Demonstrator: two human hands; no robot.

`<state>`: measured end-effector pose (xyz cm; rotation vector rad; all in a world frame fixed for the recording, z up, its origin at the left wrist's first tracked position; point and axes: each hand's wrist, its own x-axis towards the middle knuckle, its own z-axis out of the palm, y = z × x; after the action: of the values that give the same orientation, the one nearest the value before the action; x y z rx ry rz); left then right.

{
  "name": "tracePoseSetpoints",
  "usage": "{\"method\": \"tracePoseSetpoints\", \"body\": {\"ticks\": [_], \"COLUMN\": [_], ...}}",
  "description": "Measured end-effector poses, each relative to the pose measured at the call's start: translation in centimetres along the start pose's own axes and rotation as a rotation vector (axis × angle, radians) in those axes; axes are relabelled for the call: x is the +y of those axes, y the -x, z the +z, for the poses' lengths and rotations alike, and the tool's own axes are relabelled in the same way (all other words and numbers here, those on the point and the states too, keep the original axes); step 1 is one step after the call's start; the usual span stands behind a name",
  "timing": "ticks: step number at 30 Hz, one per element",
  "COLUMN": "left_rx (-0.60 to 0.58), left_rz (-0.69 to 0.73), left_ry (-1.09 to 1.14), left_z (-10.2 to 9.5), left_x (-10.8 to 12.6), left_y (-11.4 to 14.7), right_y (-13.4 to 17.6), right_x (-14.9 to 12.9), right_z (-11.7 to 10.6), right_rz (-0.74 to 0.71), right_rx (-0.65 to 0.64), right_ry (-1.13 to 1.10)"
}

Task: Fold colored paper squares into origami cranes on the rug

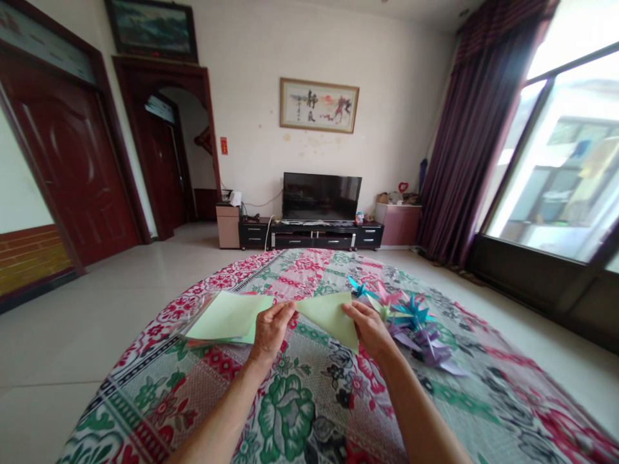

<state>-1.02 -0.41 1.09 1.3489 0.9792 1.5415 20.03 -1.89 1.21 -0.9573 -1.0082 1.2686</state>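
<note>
Between my two hands is a light green sheet of paper [326, 314], folded to a triangle-like shape and held above the table. My left hand [273, 328] pinches its left corner between thumb and fingers. On the right side, my right hand [368, 327] grips the paper's edge, thumb on top and the other fingers partly hidden. Left of my left hand lies a stack of paper sheets [227, 316], pale green on top with a reddish edge showing beneath. Just beyond my right hand sit several folded paper cranes, among them a blue one [414, 312] and a purple one [435, 348].
A flowered cloth [287, 412] covers the round table. Past its far edge stands a low black TV cabinet [309, 240] with a television [322, 196]. Dark curtains [464, 142] and a window are at the right, a red-brown door [68, 148] at the left.
</note>
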Motion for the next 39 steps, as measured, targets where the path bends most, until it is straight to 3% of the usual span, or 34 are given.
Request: {"method": "tracePoseSetpoints", "body": {"ticks": [21, 28, 33, 39], "left_rx": [0.045, 0.042, 0.07, 0.078], "left_rz": [-0.077, -0.107, -0.208, -0.037], "left_ry": [0.109, 0.076, -0.152, -0.659], "left_z": [0.3, 0.6, 0.4, -0.2], "left_x": [-0.6, -0.6, -2.3, -2.9], "left_y": [-0.1, 0.1, -0.1, 0.0], "right_y": [0.1, 0.0, -0.1, -1.1], "right_x": [-0.5, -0.6, 0.1, 2.1], "right_z": [0.1, 0.3, -0.4, -1.6], "right_rz": [-0.065, -0.013, 0.027, -0.08], "right_rx": [0.061, 0.171, 0.217, 0.274], "right_ry": [-0.011, 0.019, 0.275, 0.632]}}
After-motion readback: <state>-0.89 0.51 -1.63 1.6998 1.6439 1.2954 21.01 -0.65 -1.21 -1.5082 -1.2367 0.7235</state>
